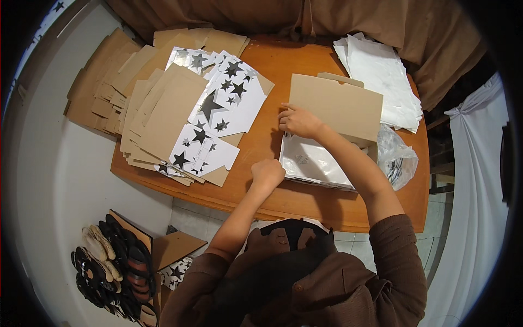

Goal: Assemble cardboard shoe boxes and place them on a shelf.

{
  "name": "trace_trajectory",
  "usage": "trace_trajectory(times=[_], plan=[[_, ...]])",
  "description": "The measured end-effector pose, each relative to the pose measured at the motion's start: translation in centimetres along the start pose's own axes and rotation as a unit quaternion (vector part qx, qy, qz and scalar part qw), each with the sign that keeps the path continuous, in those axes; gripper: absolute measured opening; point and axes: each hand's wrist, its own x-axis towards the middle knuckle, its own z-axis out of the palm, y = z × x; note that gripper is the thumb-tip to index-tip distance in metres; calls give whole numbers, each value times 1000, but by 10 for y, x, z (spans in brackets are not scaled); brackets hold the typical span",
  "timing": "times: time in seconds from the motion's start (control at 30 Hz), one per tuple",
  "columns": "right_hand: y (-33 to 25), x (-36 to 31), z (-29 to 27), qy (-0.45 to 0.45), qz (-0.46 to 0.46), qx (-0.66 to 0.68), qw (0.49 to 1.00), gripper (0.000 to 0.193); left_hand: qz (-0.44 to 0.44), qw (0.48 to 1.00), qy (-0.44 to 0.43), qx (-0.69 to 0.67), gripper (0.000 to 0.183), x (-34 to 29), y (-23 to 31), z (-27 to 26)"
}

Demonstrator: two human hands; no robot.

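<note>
An open cardboard box (333, 182) stands on the wooden table in front of me, its plain brown lid (335, 101) raised at the back. White wrapping (316, 161) lies inside, with shiny clear plastic over part of it. My left hand (268, 175) is closed at the box's near left corner, its fingertips hidden from above. My right hand (300, 121) reaches across the box to its left side, where the lid meets the wall. Its fingers are bent around that edge, and my right forearm covers part of the interior.
Flat cardboard blanks (163, 117), some printed with stars (218, 103), are piled on the left of the wooden table (267, 71). White sheets (381, 82) lie at the back right, beside a clear plastic bag (397, 158). Several sandals (133, 261) sit at lower left.
</note>
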Motion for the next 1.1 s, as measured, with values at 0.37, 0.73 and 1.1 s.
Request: trace_trajectory(times=[0.37,0.73,1.1], plan=[[-56,-86,-59,-95,301,342,885,27,162,977,138,-12,36,-14,-22,-17],[-81,-116,-38,-194,318,611,698,32,385,902,22,-196,23,-7,21,13],[-79,-133,-49,-207,318,573,727,32,385,910,-12,-153,23,4,17,16]])
